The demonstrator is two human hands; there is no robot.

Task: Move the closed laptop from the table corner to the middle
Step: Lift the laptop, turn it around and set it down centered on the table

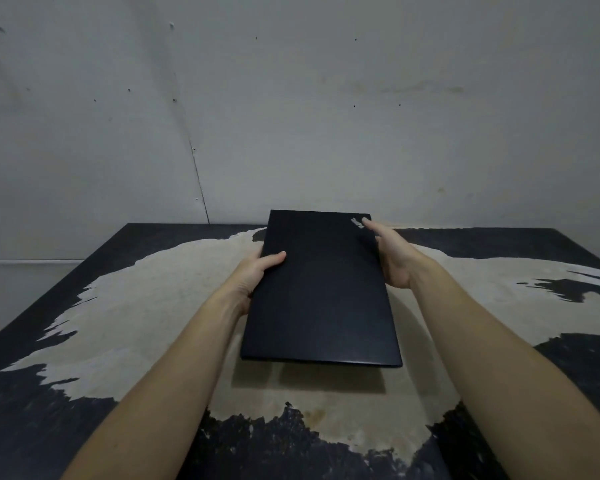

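A closed black laptop (321, 289) hangs above the middle of the table (146, 306), its near edge lifted so that a shadow lies beneath it. A small logo shows at its far right corner. My left hand (257, 275) grips the laptop's left edge, thumb on the lid. My right hand (392, 258) holds the right edge, with the thumb stretched up toward the logo corner. Fingers under the laptop are hidden.
The table is black with a large worn pale patch across its centre. A grey, marked wall (291, 116) stands right behind the table's far edge. The table's left edge drops off to a lower ledge (25, 271).
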